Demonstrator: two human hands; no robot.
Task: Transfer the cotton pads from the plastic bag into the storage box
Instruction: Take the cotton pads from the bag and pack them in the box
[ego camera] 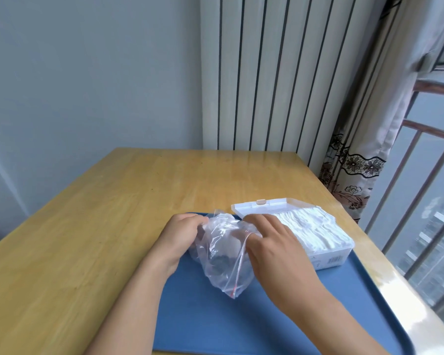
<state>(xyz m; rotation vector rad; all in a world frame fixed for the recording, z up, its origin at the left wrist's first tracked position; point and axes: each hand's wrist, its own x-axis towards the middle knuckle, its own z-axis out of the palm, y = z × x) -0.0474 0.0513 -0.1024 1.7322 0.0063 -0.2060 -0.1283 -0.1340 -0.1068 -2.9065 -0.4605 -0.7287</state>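
A clear plastic zip bag [223, 254] with a red seal line lies crumpled on the blue tray [215, 321]. White cotton pads show faintly inside it. My left hand [180, 237] grips the bag's left side. My right hand [269, 239] lies over the bag's mouth, thumb at the seal edge, fingers stretched toward the box. Just to the right stands the white storage box [328, 260], lid [264, 204] tipped back. Rows of white cotton pads [315, 229] fill it.
The tray sits on a wooden table [100, 213] near its front right. A striped white radiator panel [267, 73] stands behind, a patterned curtain [356, 175] and a window railing [420, 175] to the right. The table's right edge runs close beside the tray.
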